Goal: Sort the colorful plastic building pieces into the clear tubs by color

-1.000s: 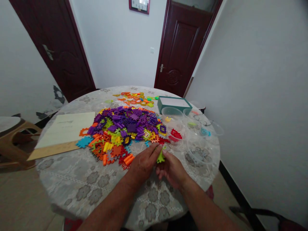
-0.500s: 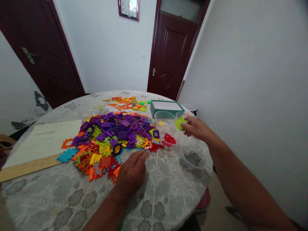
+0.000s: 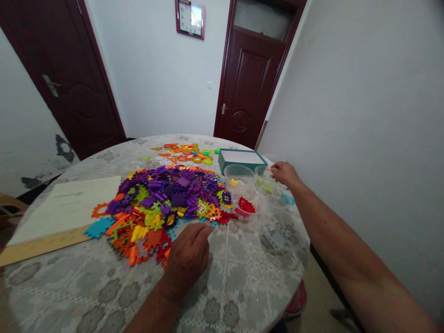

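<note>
My left hand rests on the table at the near edge of a heap of coloured plastic interlocking pieces. Its fingers are curled together, and whatever may be inside is hidden. Over at the back right, my right hand hovers by the clear plastic bowls with its fingertips drawn together; I cannot make out anything between them. A yellow-green gear-shaped piece shows in the bowl just left of and below that hand. Red pieces lie in a nearer bowl, yellow ones in another, blue ones in one at the right.
A green-edged box stands behind the bowls. Grey pieces sit in a clear bowl near the table's right edge. A paper sheet and a wooden ruler lie at left. More loose pieces spread behind the heap.
My right hand has let go of the yellow-green piece, which now lies in a bowl, and has moved slightly away and up. My left hand stays by the heap. The view has tilted slightly.
</note>
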A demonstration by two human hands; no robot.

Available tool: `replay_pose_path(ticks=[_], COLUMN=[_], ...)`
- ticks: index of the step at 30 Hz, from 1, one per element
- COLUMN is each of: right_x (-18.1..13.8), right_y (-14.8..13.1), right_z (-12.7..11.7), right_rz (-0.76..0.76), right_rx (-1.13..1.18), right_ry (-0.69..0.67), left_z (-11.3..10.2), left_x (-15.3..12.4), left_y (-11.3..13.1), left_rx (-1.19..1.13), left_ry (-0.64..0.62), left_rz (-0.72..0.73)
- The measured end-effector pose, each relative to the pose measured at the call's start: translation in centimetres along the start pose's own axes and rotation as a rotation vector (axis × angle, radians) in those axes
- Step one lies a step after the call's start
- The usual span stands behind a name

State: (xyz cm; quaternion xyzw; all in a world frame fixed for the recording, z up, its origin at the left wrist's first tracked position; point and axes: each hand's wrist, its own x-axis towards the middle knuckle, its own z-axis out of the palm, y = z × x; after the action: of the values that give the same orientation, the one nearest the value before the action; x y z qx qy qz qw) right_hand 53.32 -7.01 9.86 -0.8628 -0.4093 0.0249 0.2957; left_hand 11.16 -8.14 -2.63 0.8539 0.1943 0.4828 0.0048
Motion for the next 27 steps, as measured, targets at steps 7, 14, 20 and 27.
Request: replay_pose_path(ticks=[7, 14, 20, 27], right_x=[-13.8, -22.9, -23.3, -23.3], right_y=[-6.9, -8.4, -7.0, -7.0], right_z=[2.9, 13.8, 16.8, 17.1], right_rz=[-0.373, -0.505, -0.629, -0.617], right_rx=[0.557, 0.555, 0.51, 0.522], right_ry=[-0.039, -0.2, -0.284, -0.337], left_z=[-0.2, -3.0, -8.2, -7.9], left_x=[0.4, -0.8, -6.0, -7.5], left_y=[1.1, 4.5, 1.9, -1.9], left_rx=[0.018, 0.142, 0.422, 0.556], left_ry=[-0.041, -0.232, -0.067, -0.348], left_rz=[-0.023, -0.019, -0.504, -0.698])
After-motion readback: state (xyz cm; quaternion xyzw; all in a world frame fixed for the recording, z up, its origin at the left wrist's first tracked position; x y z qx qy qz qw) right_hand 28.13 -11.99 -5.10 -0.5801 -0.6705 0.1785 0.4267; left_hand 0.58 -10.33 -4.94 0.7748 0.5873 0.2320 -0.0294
